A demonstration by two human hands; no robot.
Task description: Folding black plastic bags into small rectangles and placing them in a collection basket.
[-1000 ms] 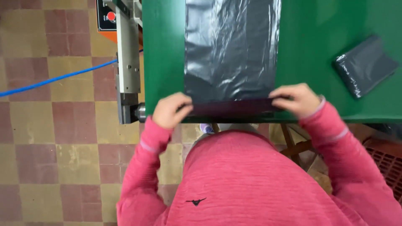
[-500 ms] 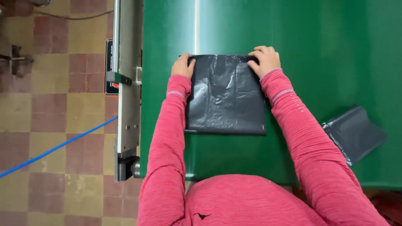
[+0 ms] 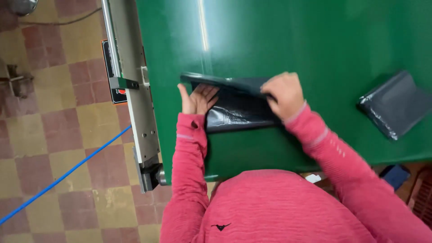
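Dark grey plastic bag (image 3: 238,108), thin, glossy and creased, folded into a small rectangle. Lies flat on the green table (image 3: 270,36), near its front edge and toward its left side. Far edge lifted off the table and curling back over the rest, pinched in the right hand (image 3: 284,93). Left portion pressed down under the left hand (image 3: 198,98), palm flat, fingers spread. Near edge flush on the green table, well inside its front rim.
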